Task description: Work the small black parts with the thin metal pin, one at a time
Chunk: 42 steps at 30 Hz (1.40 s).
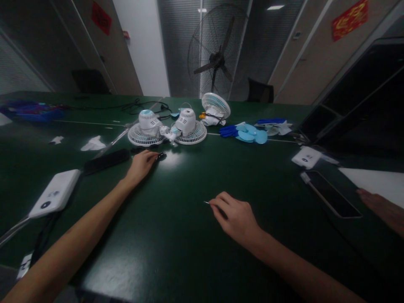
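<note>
My left hand [141, 165] reaches forward over the green table, its fingers pinched at the edge of a small shiny black object [162, 156] whose kind I cannot make out. Closer to me, my right hand [235, 216] holds a thin, short metal piece [206, 202] between thumb and forefinger, its tip pointing left. Just beyond my left hand, two small white fans lie grille down, a left one [148, 123] and a right one [187, 122]. Behind them to the right, a third white fan [216, 108] leans with its grille tilted up.
Light blue fan blades [252, 134] lie beside blue gloves [229, 131]. A white power bank [55, 193] is on the left, near a long black case [106, 161]. At right are a phone [331, 194], a white box [306, 157] and another person's hand [380, 208].
</note>
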Motion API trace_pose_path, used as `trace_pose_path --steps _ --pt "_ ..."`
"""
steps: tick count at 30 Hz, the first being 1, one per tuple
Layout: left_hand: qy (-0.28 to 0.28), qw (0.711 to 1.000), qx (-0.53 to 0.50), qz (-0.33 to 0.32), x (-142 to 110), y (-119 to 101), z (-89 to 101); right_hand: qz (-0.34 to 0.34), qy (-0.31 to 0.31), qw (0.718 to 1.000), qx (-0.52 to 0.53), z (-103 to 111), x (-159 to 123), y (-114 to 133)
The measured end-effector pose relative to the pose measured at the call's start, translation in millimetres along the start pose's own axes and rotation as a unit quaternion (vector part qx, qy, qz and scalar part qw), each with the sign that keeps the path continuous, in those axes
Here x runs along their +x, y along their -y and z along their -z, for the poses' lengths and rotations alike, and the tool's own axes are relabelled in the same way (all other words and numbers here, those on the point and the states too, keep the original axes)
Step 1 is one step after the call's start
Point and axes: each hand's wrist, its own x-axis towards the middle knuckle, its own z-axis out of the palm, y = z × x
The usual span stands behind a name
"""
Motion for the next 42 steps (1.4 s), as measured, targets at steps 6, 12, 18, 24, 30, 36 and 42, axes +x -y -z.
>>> trace_pose_path --steps 6,12,18,24,30,36,42 --pt "-0.038 0.999 -0.018 0.026 0.3 -1.3 0.7 0.001 0.002 1.000 0.007 1.3 1.2 0.9" --pt "-0.079 0.994 -0.065 0.045 -0.5 -10.9 -4.8 -0.005 0.006 1.000 0.010 -0.3 0.8 0.0" --pt "-0.037 0.993 -0.089 0.065 0.1 -18.5 -10.7 -0.008 0.015 1.000 0.003 -0.2 1.1 0.3" --pt "-0.035 0.993 -0.100 0.053 1.3 -18.7 -10.5 -0.001 0.012 1.000 0.010 -0.4 1.5 0.5" --pt "-0.040 0.993 -0.086 0.070 5.0 -19.8 -9.4 0.003 0.008 1.000 -0.012 0.1 1.2 0.3" --pt "-0.014 0.989 -0.093 0.116 9.6 -13.0 -12.5 0.009 0.013 1.000 -0.009 0.8 1.9 1.4" --pt "-0.018 0.983 -0.105 0.147 11.6 -11.5 -13.4 0.001 0.004 1.000 -0.005 -1.1 2.0 1.1"
